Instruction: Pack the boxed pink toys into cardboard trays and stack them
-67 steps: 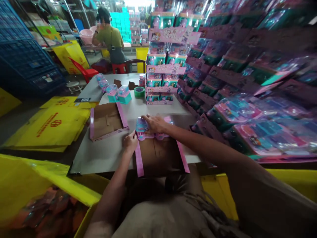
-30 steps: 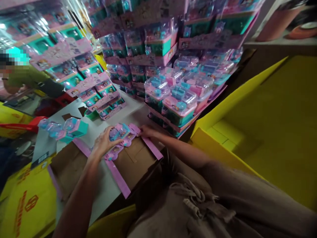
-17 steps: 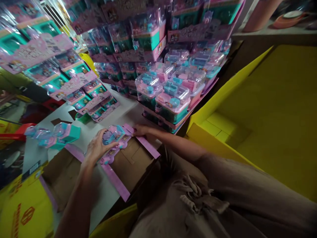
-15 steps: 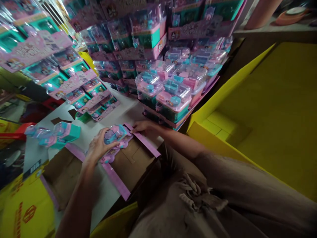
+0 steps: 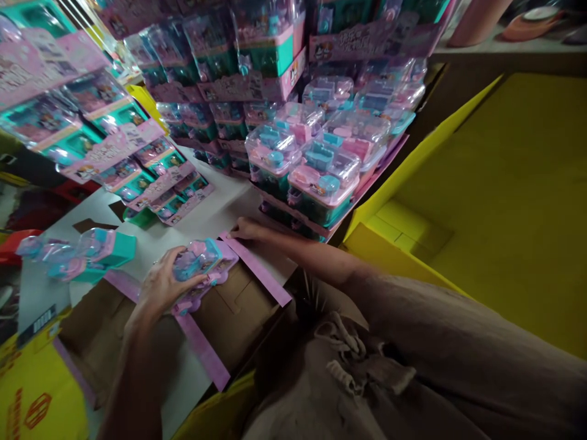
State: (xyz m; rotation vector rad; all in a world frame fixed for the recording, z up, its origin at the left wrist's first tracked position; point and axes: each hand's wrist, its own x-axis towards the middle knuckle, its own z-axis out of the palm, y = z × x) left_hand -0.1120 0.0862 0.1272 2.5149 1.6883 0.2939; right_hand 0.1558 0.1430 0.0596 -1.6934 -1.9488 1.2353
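My left hand (image 5: 158, 284) is wrapped around purple toy cases with clear lids and blue and pink parts inside. The upper toy case (image 5: 202, 260) sits at the far end of a shallow brown cardboard tray (image 5: 243, 305) with pink edges. Lower purple parts show beneath it, but I cannot tell whether they belong to a second case. At the tray's far corner, my right hand (image 5: 246, 229) has its fingers closed on the pink edge. A second cardboard tray (image 5: 96, 330) lies open to the left, partly behind my left forearm.
Loose teal and pink cases (image 5: 103, 247) lie on the white table (image 5: 224, 192) at left. Stacked filled trays (image 5: 257, 91) rise at the back, with another stack (image 5: 110, 131) at left. A large yellow box (image 5: 504, 214) stands open at right. Yellow cartons (image 5: 41, 391) are at lower left.
The view has turned slightly, so most things appear further left. My left hand stays around the toy case, and my right hand remains by the tray's far corner.
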